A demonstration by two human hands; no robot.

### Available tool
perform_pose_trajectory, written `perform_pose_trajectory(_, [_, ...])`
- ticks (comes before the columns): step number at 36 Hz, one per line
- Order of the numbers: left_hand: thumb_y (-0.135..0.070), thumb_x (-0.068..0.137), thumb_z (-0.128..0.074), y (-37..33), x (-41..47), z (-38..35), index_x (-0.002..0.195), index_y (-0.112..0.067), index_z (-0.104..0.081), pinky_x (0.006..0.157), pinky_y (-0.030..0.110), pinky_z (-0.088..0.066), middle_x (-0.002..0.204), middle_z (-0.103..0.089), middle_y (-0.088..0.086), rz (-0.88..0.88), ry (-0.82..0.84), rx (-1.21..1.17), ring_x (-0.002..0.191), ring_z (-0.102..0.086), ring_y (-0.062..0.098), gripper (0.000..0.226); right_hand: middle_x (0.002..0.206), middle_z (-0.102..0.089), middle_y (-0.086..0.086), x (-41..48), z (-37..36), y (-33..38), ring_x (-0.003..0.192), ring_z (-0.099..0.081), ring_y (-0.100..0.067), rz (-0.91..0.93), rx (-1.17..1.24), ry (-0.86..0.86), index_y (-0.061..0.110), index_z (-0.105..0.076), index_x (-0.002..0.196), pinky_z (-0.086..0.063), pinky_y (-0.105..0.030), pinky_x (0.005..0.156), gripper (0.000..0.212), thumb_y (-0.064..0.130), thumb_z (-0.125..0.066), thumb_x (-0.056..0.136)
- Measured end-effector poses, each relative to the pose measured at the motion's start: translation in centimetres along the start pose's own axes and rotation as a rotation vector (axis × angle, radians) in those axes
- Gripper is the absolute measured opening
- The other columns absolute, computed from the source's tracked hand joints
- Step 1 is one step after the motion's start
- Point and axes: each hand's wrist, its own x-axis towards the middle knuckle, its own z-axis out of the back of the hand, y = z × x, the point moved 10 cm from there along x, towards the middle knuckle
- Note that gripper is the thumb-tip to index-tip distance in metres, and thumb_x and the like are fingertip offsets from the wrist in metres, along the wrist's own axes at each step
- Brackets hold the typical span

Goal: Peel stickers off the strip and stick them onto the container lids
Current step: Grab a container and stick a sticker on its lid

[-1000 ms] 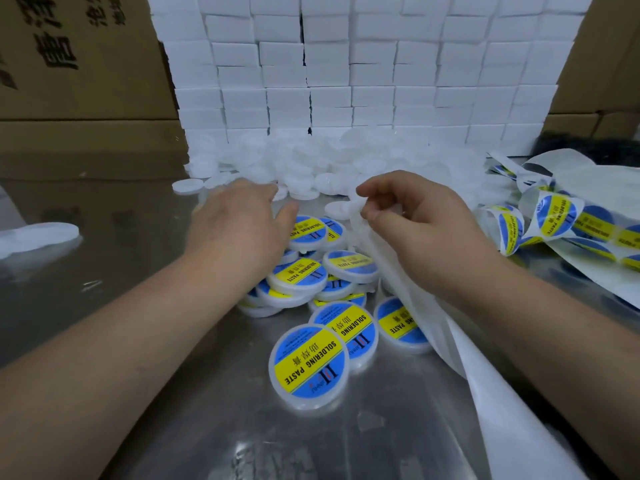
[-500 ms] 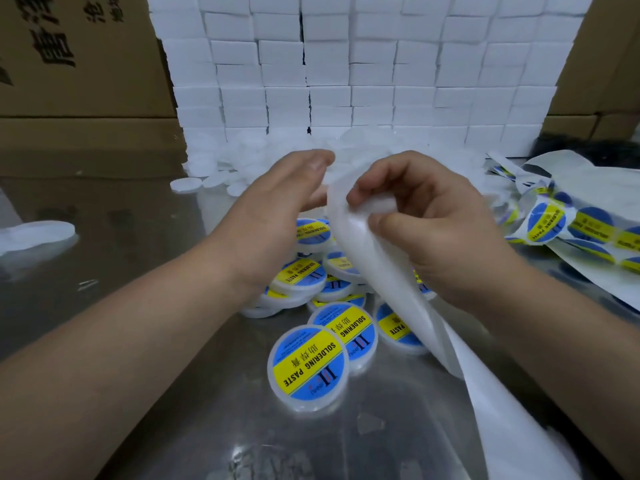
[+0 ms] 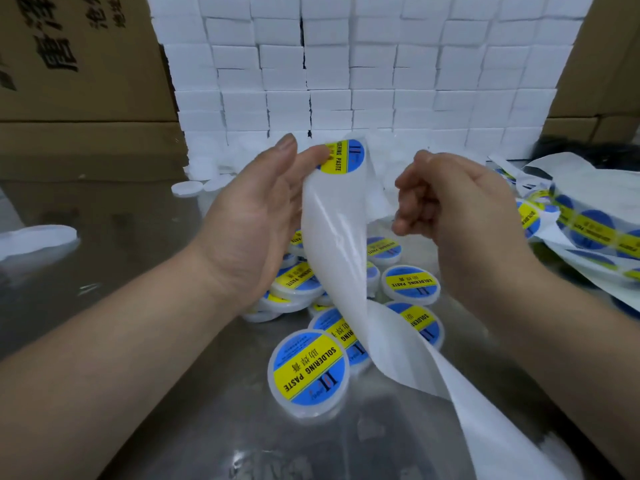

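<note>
My left hand [image 3: 256, 220] is raised above the lids and pinches the edge of a blue-and-yellow "Soldering Paste" sticker [image 3: 343, 155] between thumb and forefinger. The sticker sits at the top bend of the white backing strip [image 3: 332, 244], which hangs twisted down to the lower right. My right hand [image 3: 450, 199] is curled beside the strip's far fold and appears to grip it. Several labelled container lids [image 3: 308, 368] lie below on the metal table [image 3: 138, 244], some piled under my left hand. Plain white lids [image 3: 207, 174] are heaped further back.
A wall of stacked white blocks [image 3: 346, 81] closes the back. Cardboard boxes stand at left [image 3: 79, 64] and right [image 3: 606, 64]. More sticker strips [image 3: 588, 233] lie tangled on the right. A lone white lid [image 3: 34, 237] rests at the far left.
My left hand lifted off the lid pile and took hold of a sticker on the strip. Both hands raised the strip, and the sticker now shows at its top bend.
</note>
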Motion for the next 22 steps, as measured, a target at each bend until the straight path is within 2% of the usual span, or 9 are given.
perform_pose_trajectory(3, [-0.049,0.077,-0.039,0.1,-0.2,-0.8,0.127,-0.014,-0.05,0.109,0.037,-0.032,0.128,-0.059,0.001,-0.006,0.058,0.007,0.119,-0.054,0.012,0.061,0.058,-0.061,0.0,0.4,-0.3,-1.8,0.056,-0.059,-0.015,-0.141,-0.076,0.034,0.013,-0.061,0.069,-0.051,-0.026,0.062,0.035,0.033,-0.047,0.093])
perform_pose_trajectory(5, [-0.048,0.079,-0.04,0.4,-0.3,-1.2,0.124,-0.015,-0.051,0.108,0.037,-0.033,0.126,-0.061,0.001,0.008,0.097,0.012,0.118,-0.055,0.013,0.057,0.078,-0.069,-0.005,0.1,-1.2,-2.4,0.076,-0.066,-0.017,-0.154,-0.171,0.127,0.014,-0.066,0.074,-0.052,-0.033,0.081,0.032,0.041,-0.053,0.086])
perform_pose_trajectory(6, [-0.048,0.078,-0.037,0.6,-0.3,-1.3,0.124,-0.015,-0.052,0.108,0.037,-0.032,0.125,-0.061,0.001,0.021,0.108,0.013,0.118,-0.055,0.013,0.059,0.083,-0.07,-0.005,-0.2,-1.8,-2.4,0.083,-0.066,-0.018,-0.142,-0.203,0.171,0.015,-0.068,0.074,-0.051,-0.036,0.085,0.029,0.041,-0.057,0.08])
perform_pose_trajectory(9, [-0.05,0.075,-0.033,1.0,-0.4,-1.6,0.125,-0.016,-0.052,0.111,0.038,-0.028,0.126,-0.06,-0.001,0.043,0.131,0.046,0.12,-0.053,0.011,0.063,0.079,-0.07,0.013,-0.9,-3.1,-1.3,0.079,-0.065,-0.002,-0.04,-0.154,0.267,0.025,-0.068,0.08,-0.048,-0.017,0.068,0.014,0.024,-0.057,0.071])
perform_pose_trajectory(11, [-0.051,0.075,-0.031,1.2,-0.3,-1.7,0.125,-0.019,-0.052,0.114,0.039,-0.02,0.131,-0.056,-0.005,0.044,0.141,0.088,0.126,-0.046,0.008,0.062,0.087,-0.07,0.017,-0.9,-3.0,-0.5,0.085,-0.064,0.001,0.023,-0.155,0.27,0.03,-0.064,0.091,-0.047,-0.013,0.069,0.028,0.011,-0.056,0.071])
perform_pose_trajectory(13, [-0.053,0.075,-0.029,1.4,-0.3,-1.8,0.125,-0.024,-0.052,0.114,0.038,-0.017,0.133,-0.054,-0.011,0.057,0.154,0.131,0.128,-0.041,0.002,0.063,0.092,-0.07,0.017,-0.8,-2.7,-0.3,0.089,-0.064,0.0,0.059,-0.176,0.252,0.033,-0.063,0.094,-0.049,-0.015,0.074,0.039,-0.001,-0.054,0.076])
perform_pose_trajectory(16, [-0.055,0.078,-0.033,1.4,-0.5,-1.8,0.112,-0.029,-0.062,0.103,0.028,-0.028,0.125,-0.059,-0.015,0.063,0.153,0.195,0.122,-0.045,-0.006,0.052,0.085,-0.07,0.021,-0.6,-2.1,-0.1,0.081,-0.063,0.003,0.084,-0.202,0.19,0.035,-0.063,0.091,-0.047,-0.011,0.069,0.05,-0.011,-0.047,0.078])
perform_pose_trajectory(18, [-0.055,0.086,-0.036,1.1,-0.3,-1.0,0.101,-0.03,-0.066,0.098,0.028,-0.033,0.118,-0.063,-0.014,0.042,0.074,0.253,0.117,-0.05,-0.003,0.042,0.078,-0.069,0.022,-0.4,-1.7,0.0,0.073,-0.061,0.001,0.097,-0.223,0.138,0.036,-0.064,0.084,-0.047,-0.011,0.063,0.052,-0.012,-0.045,0.077])
perform_pose_trajectory(22, [-0.038,0.098,-0.03,-0.8,1.1,2.4,0.09,-0.028,-0.065,0.092,0.029,-0.043,0.106,-0.067,-0.01,-0.019,-0.213,0.353,0.104,-0.059,0.005,0.037,0.08,-0.07,0.017,-0.1,-0.8,-0.5,0.074,-0.06,-0.007,0.047,-0.238,0.069,0.033,-0.065,0.083,-0.048,-0.015,0.059,0.05,-0.01,-0.042,0.078])
